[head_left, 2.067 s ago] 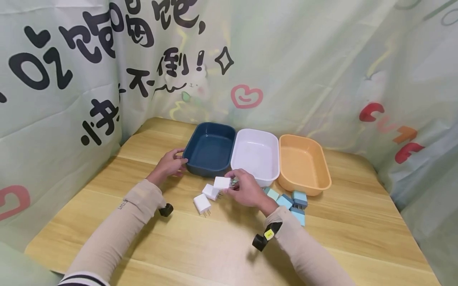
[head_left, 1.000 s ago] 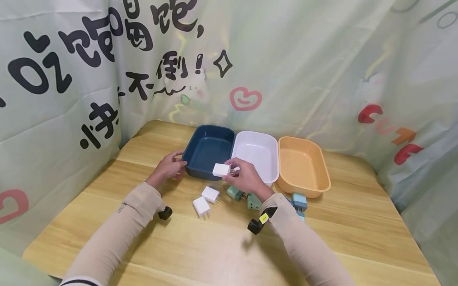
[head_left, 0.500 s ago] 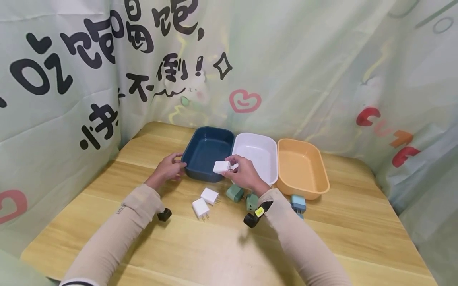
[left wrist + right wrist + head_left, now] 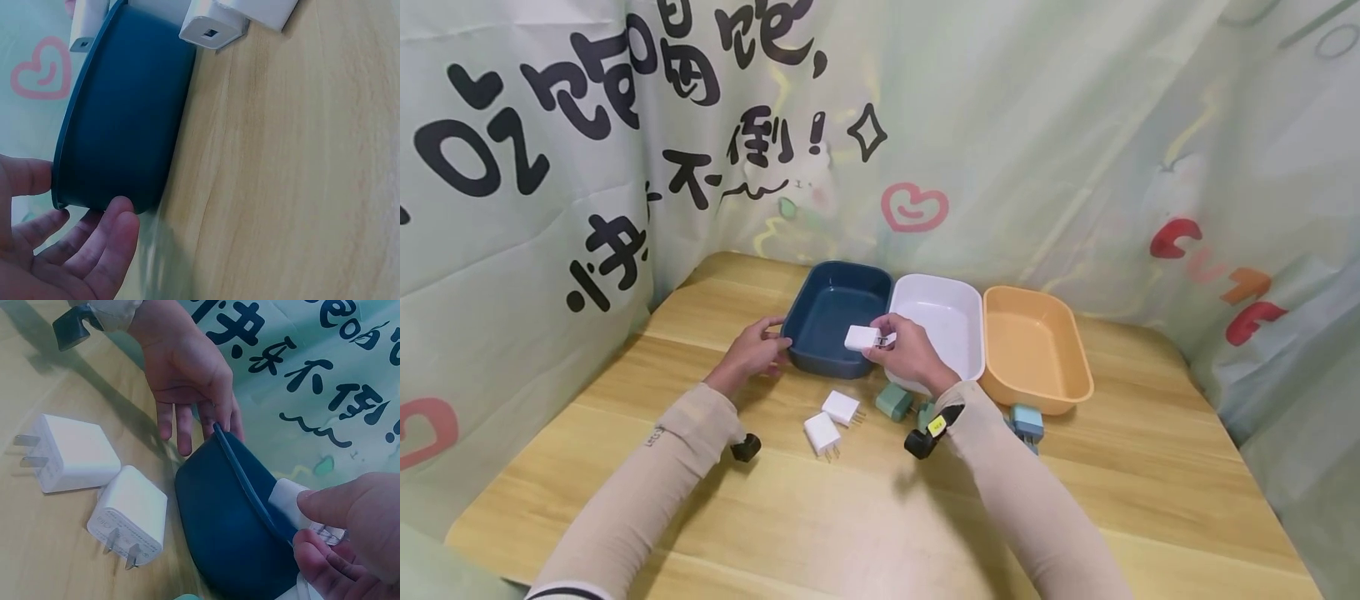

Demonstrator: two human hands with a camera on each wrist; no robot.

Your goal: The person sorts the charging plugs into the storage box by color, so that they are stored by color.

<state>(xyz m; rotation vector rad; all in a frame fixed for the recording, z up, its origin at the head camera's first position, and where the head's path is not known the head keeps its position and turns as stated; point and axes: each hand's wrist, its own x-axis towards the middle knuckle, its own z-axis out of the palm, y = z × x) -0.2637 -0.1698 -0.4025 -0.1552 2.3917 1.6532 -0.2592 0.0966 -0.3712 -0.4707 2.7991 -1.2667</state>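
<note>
My right hand [image 4: 912,350] pinches a white charger plug [image 4: 861,337] near its pronged end, with thumb and fingertips. The plug is held level at the front right of the dark blue bin [image 4: 838,307], and in the right wrist view it overlaps the bin's inside just past the rim. At the bin's left front corner, my left hand [image 4: 756,348] holds the edge, thumb at the rim and fingers against the outer wall. Two more white charger plugs [image 4: 841,408] lie on the table in front of the bin, prongs bared.
A white bin [image 4: 934,300] and an orange bin [image 4: 1033,333] stand in a row to the right of the blue one. Green plugs [image 4: 893,402] lie beneath my right wrist, partly hidden. Blue plugs [image 4: 1027,422] sit before the orange bin. A printed curtain [image 4: 1037,150] hangs behind the table.
The right hand has carried the white charger plug forward, from above the table in front of the bins to the blue bin's front right. My left hand stays at the same corner.
</note>
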